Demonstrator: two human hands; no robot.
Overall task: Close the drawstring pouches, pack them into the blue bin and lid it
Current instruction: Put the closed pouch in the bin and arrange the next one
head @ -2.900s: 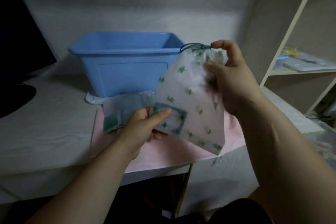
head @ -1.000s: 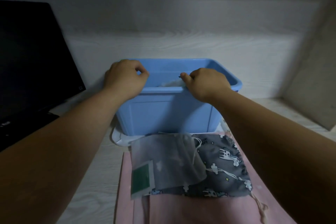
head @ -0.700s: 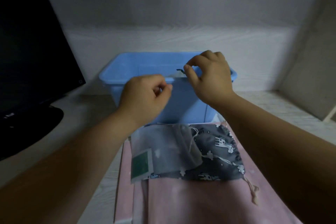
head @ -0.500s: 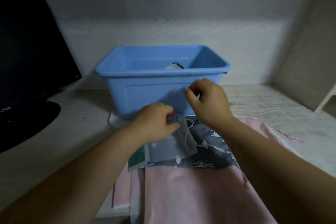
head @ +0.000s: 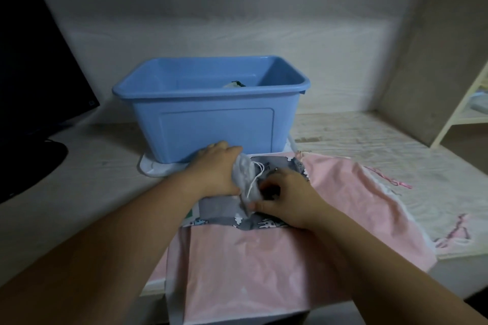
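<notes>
Both hands have dropped from the rectangular blue plastic bin (head: 211, 119) to the translucent white drawstring pouch (head: 244, 175) just before it. Left hand (head: 215, 169) fingers curl round its bunched mouth, right hand (head: 286, 199) fingers pinch it lower down; the counter (head: 92, 166) spreads wide to the left.

Blue bin (head: 211, 124): smooth plastic, slight sheen. Lid (head: 158, 169) under it: white plastic. In front of bin: frosted pouch (head: 245, 177), semi-clear matt film, crinkled; grey printed pouch (head: 266, 224), cloth; pink pouch (head: 264, 272), smooth w/ soft sheen. Desk (head: 100, 166): pale wood grain, matt.
</notes>
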